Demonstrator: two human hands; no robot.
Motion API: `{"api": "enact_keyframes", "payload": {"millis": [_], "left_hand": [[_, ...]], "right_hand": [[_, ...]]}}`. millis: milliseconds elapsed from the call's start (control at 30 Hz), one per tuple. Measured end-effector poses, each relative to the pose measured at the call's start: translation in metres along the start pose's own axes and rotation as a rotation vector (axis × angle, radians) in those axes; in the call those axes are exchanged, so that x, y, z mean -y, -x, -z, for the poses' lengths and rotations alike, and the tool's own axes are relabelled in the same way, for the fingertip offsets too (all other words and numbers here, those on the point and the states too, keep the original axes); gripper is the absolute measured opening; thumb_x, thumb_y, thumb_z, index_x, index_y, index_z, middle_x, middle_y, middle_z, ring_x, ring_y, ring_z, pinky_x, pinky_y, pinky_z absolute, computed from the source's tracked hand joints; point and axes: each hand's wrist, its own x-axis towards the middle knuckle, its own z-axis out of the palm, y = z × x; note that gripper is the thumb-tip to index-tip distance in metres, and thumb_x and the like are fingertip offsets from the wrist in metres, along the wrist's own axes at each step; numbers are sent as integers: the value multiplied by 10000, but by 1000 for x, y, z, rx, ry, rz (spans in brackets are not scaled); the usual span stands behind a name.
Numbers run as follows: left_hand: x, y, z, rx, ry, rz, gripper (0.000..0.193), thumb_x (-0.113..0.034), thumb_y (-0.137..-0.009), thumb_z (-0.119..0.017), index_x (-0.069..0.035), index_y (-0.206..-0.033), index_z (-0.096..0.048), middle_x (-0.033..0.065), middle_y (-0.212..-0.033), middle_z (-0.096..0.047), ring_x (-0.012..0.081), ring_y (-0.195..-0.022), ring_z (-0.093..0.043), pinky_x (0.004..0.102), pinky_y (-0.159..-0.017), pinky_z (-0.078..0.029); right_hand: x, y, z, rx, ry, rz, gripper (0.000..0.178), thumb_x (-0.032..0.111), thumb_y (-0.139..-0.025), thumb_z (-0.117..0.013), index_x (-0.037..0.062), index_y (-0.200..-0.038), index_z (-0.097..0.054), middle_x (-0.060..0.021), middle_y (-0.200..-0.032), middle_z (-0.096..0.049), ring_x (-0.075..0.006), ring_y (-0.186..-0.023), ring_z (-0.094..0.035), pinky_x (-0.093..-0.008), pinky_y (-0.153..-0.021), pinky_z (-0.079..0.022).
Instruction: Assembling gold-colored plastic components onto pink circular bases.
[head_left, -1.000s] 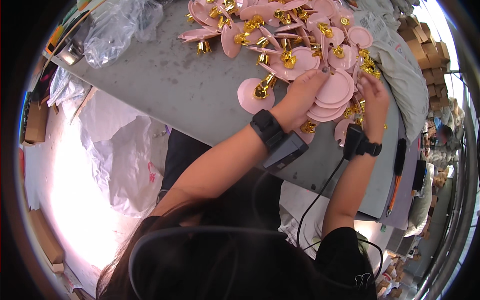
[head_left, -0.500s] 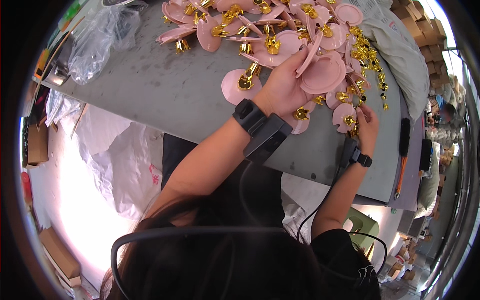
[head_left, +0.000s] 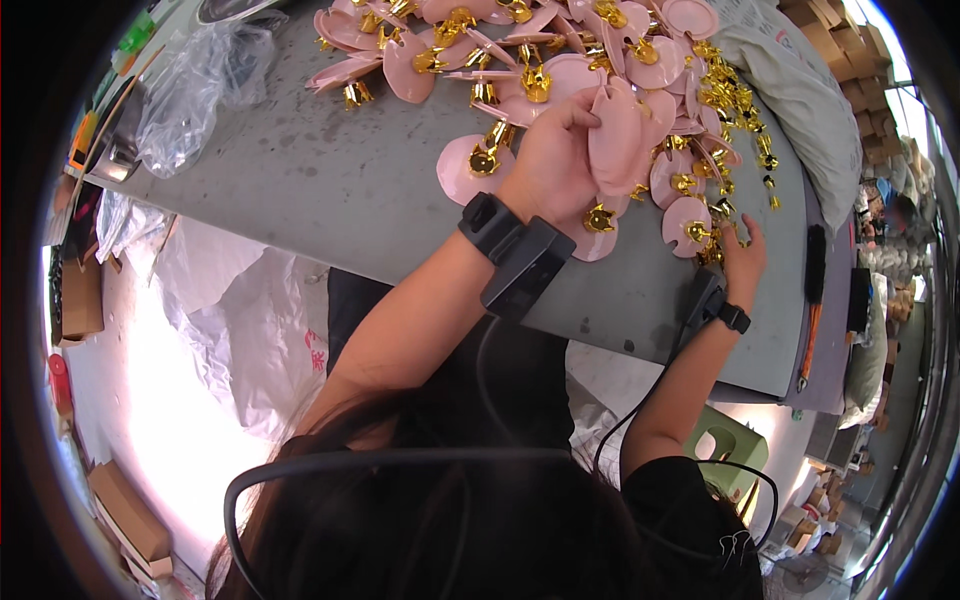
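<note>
My left hand is closed on a pink disc with a shallow rim, tilted up nearly on edge; a second pink disc shows just behind it. My right hand is to the right, low beside the heap, its thumb and fingers curled round a small gold crown-shaped piece, partly hidden. Loose gold pieces trail along the heap's right side. Close to my left wrist lies a pink disc with a gold crown piece on it. Another such disc lies just left of my right hand.
A heap of pink discs with gold crowns covers the far part of the grey table. Clear plastic bags lie at far left, a white sack at right. A black-bristled brush rests near the right edge.
My left hand has turned the pink disc from face-up to nearly on edge. My right hand has shifted slightly right and lifted off the gold pieces, with a small one between its fingers.
</note>
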Motion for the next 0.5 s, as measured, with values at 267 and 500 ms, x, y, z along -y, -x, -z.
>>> {"api": "enact_keyframes", "payload": {"millis": [267, 500], "left_hand": [[1, 1, 1, -121, -79, 136, 471, -497, -887, -350, -151, -1160, -518, 41, -942, -524, 207, -872, -507, 484, -788, -464], [-4, 6, -26, -157, 37, 147, 574, -491, -880, -368, -134, -1329, -351, 96, -1124, -515, 282, -1103, -477, 622, -934, -343]], "right_hand": [[-32, -6, -14, 151, -164, -133, 353, 200, -751, -657, 72, -1076, -604, -166, -980, -635, -278, -931, -604, -362, -823, -456], [-21, -5, -11, 114, -196, -207, 292, 178, -767, -653, 18, -1007, -610, -120, -861, -647, -203, -807, -612, -321, -757, -463]]}}
